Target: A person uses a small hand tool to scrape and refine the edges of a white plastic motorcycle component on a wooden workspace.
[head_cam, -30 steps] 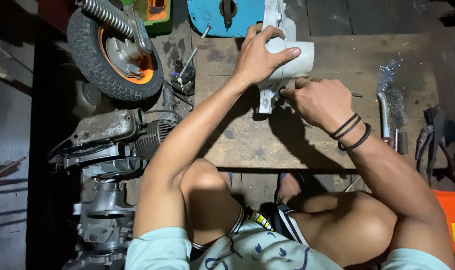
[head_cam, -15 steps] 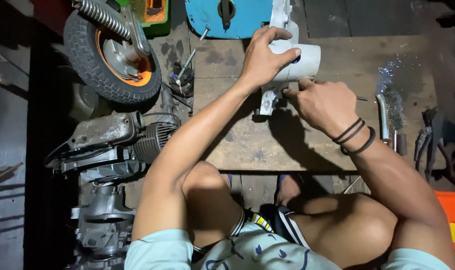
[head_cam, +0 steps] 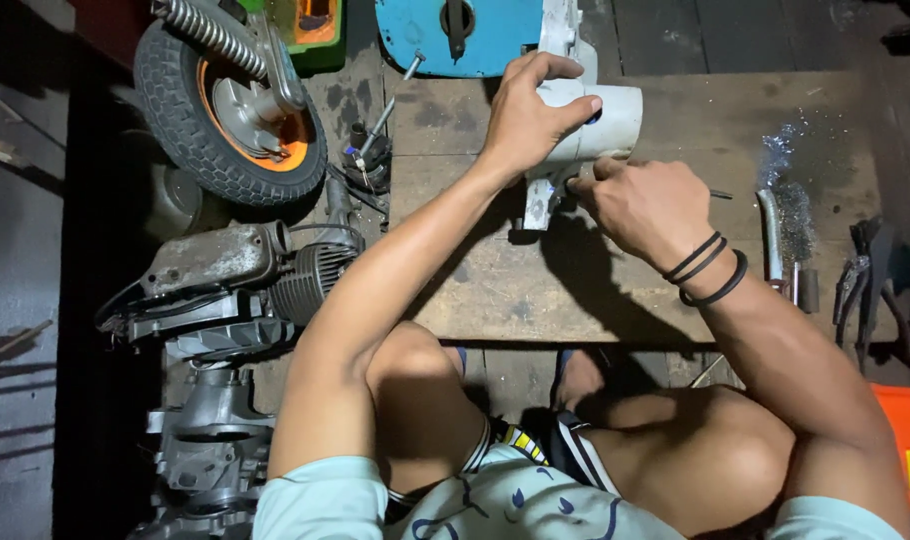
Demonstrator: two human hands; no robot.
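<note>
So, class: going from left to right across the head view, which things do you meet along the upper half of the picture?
Small wheel with a black tyre and orange rim → left hand gripping the pale grey metal part → right hand → bent metal tube → dark pliers at the wooden board's right edge.

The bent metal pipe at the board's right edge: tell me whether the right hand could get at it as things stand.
Probably yes. The bent metal pipe lies in the open on the wooden board, just right of the right hand, with nothing between them. But that hand's fingers are busy at the white metal part, so it would have to let go first.
</note>
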